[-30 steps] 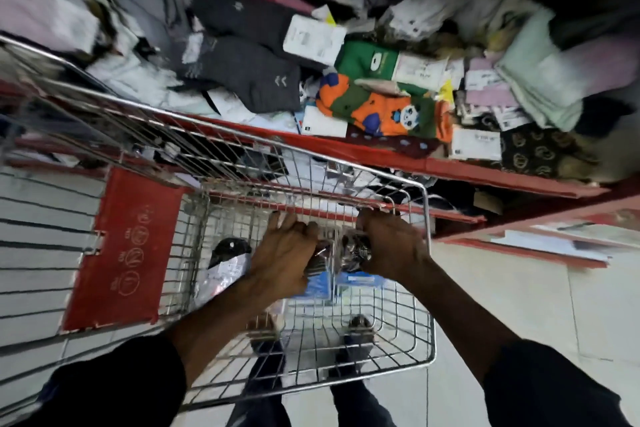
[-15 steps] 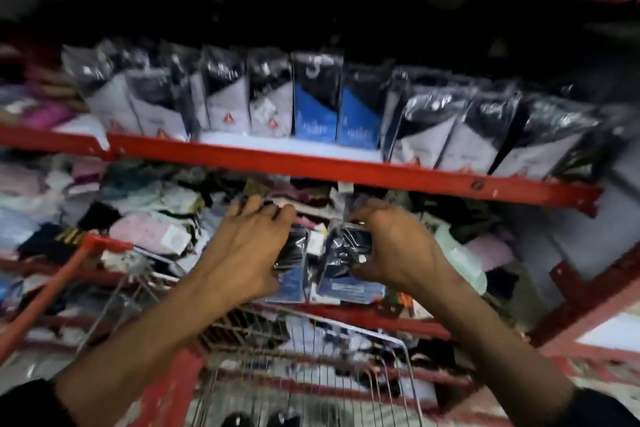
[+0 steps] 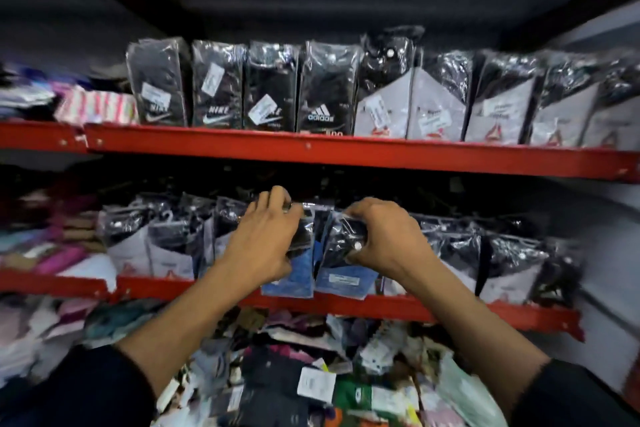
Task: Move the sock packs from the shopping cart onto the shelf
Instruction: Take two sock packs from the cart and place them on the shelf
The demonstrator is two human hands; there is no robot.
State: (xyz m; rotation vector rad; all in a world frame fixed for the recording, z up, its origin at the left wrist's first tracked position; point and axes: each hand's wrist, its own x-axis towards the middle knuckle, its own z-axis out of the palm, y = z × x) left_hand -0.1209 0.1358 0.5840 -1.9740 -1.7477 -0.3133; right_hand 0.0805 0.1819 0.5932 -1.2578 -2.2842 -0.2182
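Shelving, red-edged: top shelf (image 3: 311, 151) carries a row of upright black sock packs (image 3: 270, 87) in plastic; middle shelf (image 3: 381, 308) carries a similar row (image 3: 485, 253); loose socks heaped in a pile (image 3: 294, 374) below. Left hand (image 3: 266, 239) fingers curled tight around a blue-bottomed sock pack (image 3: 294, 279), right hand (image 3: 384, 239) clamped on a second blue pack (image 3: 346, 279), both packs at the middle shelf's front edge, touching side by side.
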